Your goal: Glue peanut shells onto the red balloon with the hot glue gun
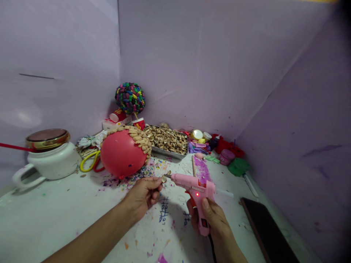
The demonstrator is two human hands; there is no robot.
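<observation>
My left hand (142, 195) pinches a small pistachio shell (164, 178) at its fingertips. My right hand (211, 219) grips a pink glue gun (196, 190) by the handle, its red light on and its nozzle touching the shell. Just beyond sits a red balloon (122, 155) partly covered with glued shells (139, 138) along its top right. A metal tray of shells (168, 139) lies behind it.
A white jug with a gold lid (48, 155) stands at left. A ball of coloured shells on a stick (129, 98) rises at the back. Yellow and red scissors (90, 162), paint pots (219, 146), a green lid (238, 166) and a dark tablet (267, 230) lie around.
</observation>
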